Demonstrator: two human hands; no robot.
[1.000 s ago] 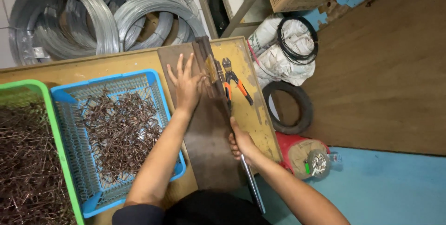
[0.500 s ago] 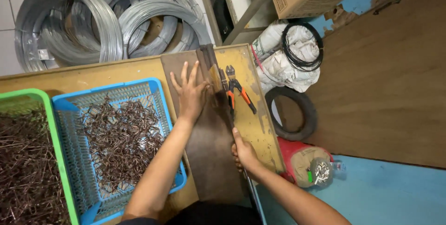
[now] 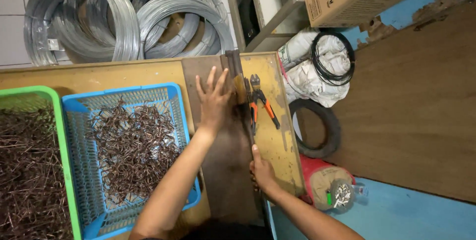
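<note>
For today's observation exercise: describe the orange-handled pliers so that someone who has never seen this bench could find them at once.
Start at the yellow wooden workbench and go to its right end, past the blue basket of bent wire pieces. Beside the dark metal plate under the left hand lie the pliers. They are the only tool with bright orange handles.

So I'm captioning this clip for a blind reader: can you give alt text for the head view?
A person's left hand lies flat on a dark board on a yellow workbench, while the right hand grips a long metal lever. Orange-handled pliers lie alongside, a blue basket of bent wire pieces sits left, and wire coils lie behind.
</note>
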